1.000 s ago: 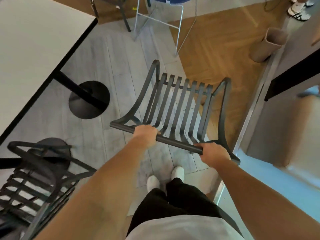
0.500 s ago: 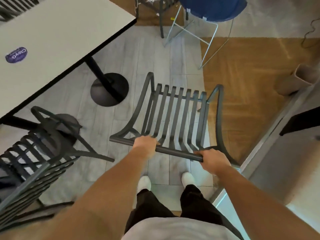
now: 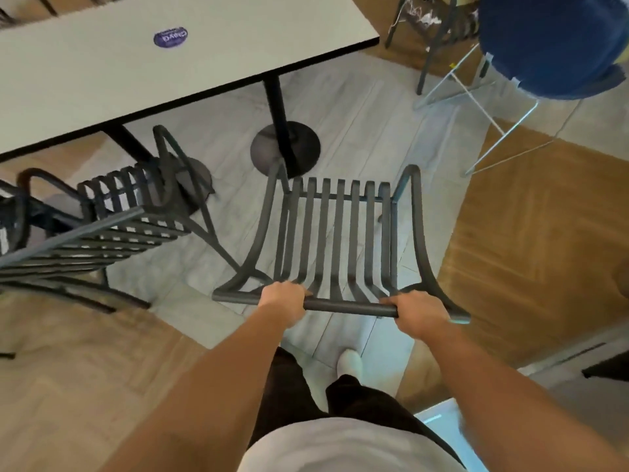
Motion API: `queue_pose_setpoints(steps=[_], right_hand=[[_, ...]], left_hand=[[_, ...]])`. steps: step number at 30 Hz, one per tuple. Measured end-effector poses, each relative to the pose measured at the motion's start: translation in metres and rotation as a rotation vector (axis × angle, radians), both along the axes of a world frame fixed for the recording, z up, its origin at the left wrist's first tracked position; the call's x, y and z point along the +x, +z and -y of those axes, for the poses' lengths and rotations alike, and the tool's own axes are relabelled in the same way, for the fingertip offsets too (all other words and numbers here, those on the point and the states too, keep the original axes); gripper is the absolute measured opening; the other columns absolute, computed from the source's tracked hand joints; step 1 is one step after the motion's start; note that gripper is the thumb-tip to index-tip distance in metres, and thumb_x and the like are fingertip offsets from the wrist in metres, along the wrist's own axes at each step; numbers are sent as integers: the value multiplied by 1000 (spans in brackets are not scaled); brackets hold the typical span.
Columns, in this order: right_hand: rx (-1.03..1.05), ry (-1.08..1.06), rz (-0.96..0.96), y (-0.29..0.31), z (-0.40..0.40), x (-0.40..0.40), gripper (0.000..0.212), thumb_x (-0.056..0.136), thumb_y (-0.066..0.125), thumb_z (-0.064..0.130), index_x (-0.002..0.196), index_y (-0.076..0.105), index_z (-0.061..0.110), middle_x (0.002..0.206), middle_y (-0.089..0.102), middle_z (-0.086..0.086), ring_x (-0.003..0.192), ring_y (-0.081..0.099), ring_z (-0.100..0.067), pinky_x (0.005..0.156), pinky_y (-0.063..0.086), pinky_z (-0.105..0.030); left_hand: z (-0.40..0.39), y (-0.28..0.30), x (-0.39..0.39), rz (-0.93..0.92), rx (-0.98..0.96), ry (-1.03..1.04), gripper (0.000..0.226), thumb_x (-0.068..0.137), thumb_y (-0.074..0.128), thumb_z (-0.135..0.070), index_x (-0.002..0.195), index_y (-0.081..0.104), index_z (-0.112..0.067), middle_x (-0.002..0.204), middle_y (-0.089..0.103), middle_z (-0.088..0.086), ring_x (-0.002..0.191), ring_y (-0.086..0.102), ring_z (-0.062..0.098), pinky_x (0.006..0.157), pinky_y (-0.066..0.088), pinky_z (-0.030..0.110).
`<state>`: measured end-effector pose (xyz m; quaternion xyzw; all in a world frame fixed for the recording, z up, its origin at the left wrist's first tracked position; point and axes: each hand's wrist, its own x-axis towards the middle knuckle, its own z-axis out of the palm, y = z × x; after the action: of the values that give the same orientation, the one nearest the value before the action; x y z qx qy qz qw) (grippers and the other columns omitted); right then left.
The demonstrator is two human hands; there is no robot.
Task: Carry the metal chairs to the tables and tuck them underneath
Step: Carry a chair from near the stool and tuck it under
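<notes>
Both hands are wrapped tight round the top rail of a slatted metal chair (image 3: pixel 335 233), left hand (image 3: pixel 282 299) near the rail's left end, right hand (image 3: pixel 417 310) near its right. The chair sits just short of the table (image 3: pixel 143 73), apparently lifted, though its feet are hidden. The carrying step is nearly over; next, line it up beside the pedestal base (image 3: pixel 285 148) and slide it under.

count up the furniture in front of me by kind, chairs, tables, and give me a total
Dark slatted metal chairs: 2, the held chair that the left hand and right hand grip by its top rail, and the second chair beside the table.
Blue chair with pale wire legs: 1
White tables: 1
Total: 4
</notes>
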<state>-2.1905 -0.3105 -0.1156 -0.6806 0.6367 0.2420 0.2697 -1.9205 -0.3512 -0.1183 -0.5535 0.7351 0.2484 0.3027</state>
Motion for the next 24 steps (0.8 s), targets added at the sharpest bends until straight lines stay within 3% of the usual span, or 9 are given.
queue_pose_setpoints(steps=[4, 14, 22, 24], right_hand=[[-10, 86, -19, 3, 15, 0, 54, 100, 47, 22, 143, 50, 54, 115, 69, 4, 102, 67, -21, 89, 56, -36], [-21, 197, -41, 2, 80, 19, 48, 102, 50, 27, 141, 50, 56, 122, 67, 3, 110, 64, -22, 92, 53, -36], [-12, 178, -88, 3, 145, 23, 57, 103, 46, 18, 143, 47, 59, 137, 61, 7, 121, 61, -19, 98, 49, -34], [-28, 174, -105, 6, 160, 24, 58, 102, 46, 17, 143, 47, 59, 137, 60, 8, 121, 61, -18, 98, 48, -33]], left_hand=[[-15, -1, 2, -4, 22, 101, 51, 104, 48, -20, 148, 50, -45, 120, 64, 4, 111, 63, 27, 84, 51, 35], [16, -11, 19, 1, 12, 191, 60, 102, 52, -10, 152, 46, -42, 123, 63, 6, 112, 63, 27, 92, 55, 39], [71, -19, 18, -29, -8, 200, 41, 101, 56, -11, 139, 59, -25, 101, 60, 5, 97, 62, 25, 88, 56, 38], [86, -20, 16, -42, -7, 195, 43, 101, 56, -11, 141, 57, -26, 98, 55, 4, 101, 62, 26, 92, 56, 39]])
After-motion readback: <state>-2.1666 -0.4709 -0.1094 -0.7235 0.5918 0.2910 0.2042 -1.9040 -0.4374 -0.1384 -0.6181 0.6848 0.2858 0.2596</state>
